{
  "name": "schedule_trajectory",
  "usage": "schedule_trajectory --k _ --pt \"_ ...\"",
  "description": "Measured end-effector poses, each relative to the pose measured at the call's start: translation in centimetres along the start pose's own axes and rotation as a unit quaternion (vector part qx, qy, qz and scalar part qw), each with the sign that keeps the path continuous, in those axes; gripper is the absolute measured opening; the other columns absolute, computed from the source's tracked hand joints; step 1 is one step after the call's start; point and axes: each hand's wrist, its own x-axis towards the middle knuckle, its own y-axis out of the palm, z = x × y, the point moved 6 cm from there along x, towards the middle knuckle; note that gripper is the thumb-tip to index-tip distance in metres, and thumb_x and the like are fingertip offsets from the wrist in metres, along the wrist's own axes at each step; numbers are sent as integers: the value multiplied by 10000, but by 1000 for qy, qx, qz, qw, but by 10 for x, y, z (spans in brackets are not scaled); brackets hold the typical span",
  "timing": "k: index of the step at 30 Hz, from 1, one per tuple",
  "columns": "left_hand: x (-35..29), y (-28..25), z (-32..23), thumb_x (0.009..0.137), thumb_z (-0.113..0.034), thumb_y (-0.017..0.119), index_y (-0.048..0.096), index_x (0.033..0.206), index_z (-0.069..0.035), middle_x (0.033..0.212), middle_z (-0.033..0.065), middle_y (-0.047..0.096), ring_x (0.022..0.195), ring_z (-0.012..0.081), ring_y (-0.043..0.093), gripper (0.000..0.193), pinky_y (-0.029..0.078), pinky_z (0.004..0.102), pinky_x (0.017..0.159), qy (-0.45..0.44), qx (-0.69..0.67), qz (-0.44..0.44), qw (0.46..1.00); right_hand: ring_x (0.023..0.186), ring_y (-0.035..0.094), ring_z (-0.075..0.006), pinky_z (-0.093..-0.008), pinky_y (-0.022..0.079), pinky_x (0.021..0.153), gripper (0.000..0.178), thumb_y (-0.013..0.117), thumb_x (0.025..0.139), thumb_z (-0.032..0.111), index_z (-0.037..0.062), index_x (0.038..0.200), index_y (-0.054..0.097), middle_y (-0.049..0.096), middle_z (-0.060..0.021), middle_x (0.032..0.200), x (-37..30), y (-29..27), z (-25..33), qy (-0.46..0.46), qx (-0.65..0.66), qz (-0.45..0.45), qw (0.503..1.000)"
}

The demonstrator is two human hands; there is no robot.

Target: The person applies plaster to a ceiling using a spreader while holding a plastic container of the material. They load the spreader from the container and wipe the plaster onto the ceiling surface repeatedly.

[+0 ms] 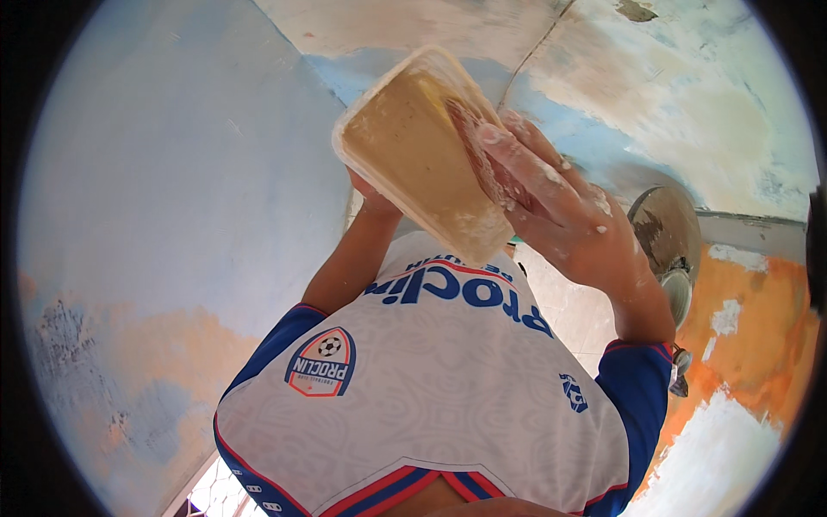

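Observation:
A shallow rectangular plastic tub [405, 164] with a pale, smeared rim is held tilted in front of my chest. Its inside looks tan, with a yellowish patch near the far corner. My left hand [369, 191] supports it from behind its left edge, and the fingers there are hidden. At the right edge is my right hand [560, 198], its fingers bent over the rim and white paste or powder on the skin. A reddish, streaked patch shows on the tub beside those fingers. Whether something small is pinched there, I cannot make out.
Close on my left stands a blue-grey wall [172, 172] with patchy paint. More patched blue and cream surface [620, 95] spans the far side. To the right are a round, dirty metal-looking object [663, 228] and an orange wall [741, 327] with white patches.

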Motion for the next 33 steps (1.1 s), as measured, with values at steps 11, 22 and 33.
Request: schedule_trajectory --k 11,22,33 --pt "-26 -21 -8 1000 -745 285 381 1560 -115 1536 111 476 1391 292 478 849 419 462 1134 49 42 -59 996 1266 626 -368 -367 615 901 54 705 820 -46 -24 858 673 524 -211 1498 -26 4 0 51 46 -59 996" --pt "-38 -26 -8 1002 -753 266 374 1566 -111 1541 112 471 1395 288 470 861 406 455 1142 58 46 -73 995 866 737 -312 -350 602 747 273 760 825 -46 -7 1066 636 716 -171 1067 -54 14 -12 212 98 -111 966" --pt "-55 -19 -10 919 -850 307 327 1597 -125 1589 115 418 1421 343 436 993 356 513 1181 -15 -78 10 997 889 723 -406 -417 575 726 356 621 914 -46 3 1256 537 707 -221 1068 -38 53 7 248 219 -141 933"
